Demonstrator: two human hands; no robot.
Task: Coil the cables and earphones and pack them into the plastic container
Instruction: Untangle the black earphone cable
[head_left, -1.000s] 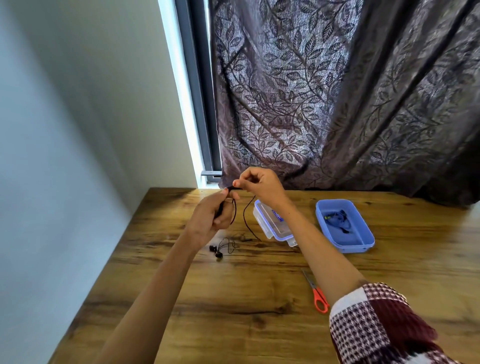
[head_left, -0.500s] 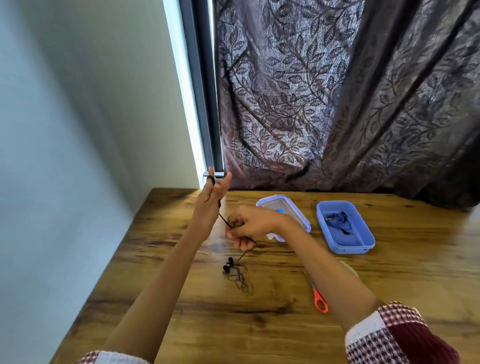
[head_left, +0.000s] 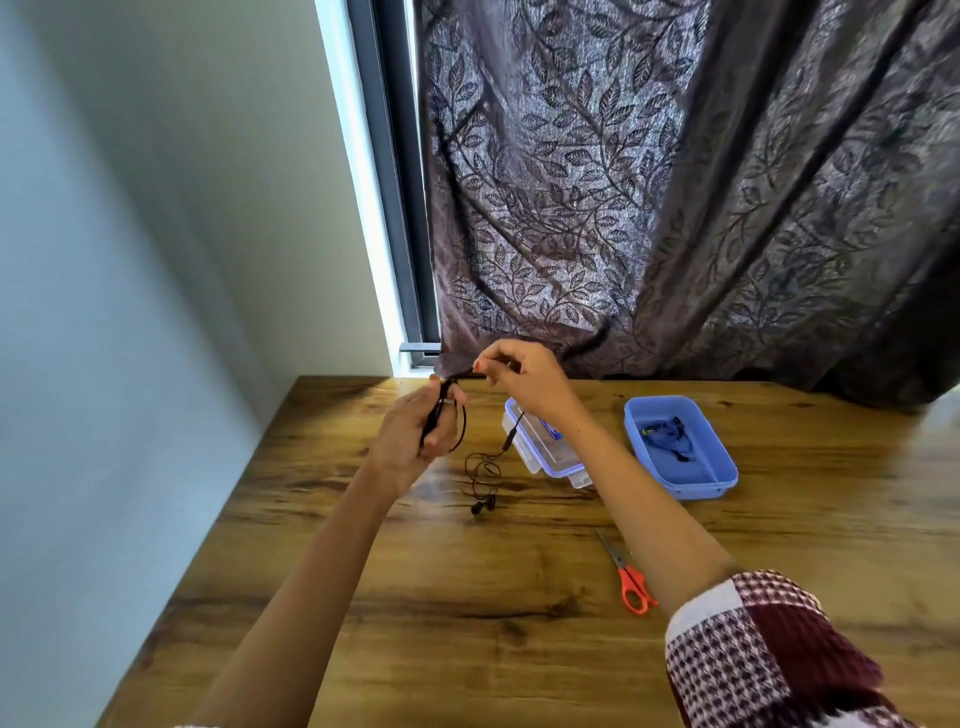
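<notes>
Thin black earphones (head_left: 480, 470) trail from my hands down to the wooden table (head_left: 467, 597), with the two earbuds lying on the wood. My left hand (head_left: 415, 439) is raised above the table and has loops of the black wire wound round its fingers. My right hand (head_left: 522, 376), higher and to the right, pinches the wire between thumb and fingertip. A blue plastic container (head_left: 680, 447) stands open at the right with a coiled cable inside. Its clear lid (head_left: 545, 447) lies between the container and my hands.
Orange-handled scissors (head_left: 628, 577) lie on the table near my right forearm. A dark leaf-patterned curtain (head_left: 675, 182) hangs behind the table's far edge. A pale wall runs along the left side of the table.
My right hand has risen from low over the table to above my left hand, carrying the wire up. The left hand has turned, with another loop round its fingers. The earbuds have shifted on the table.
</notes>
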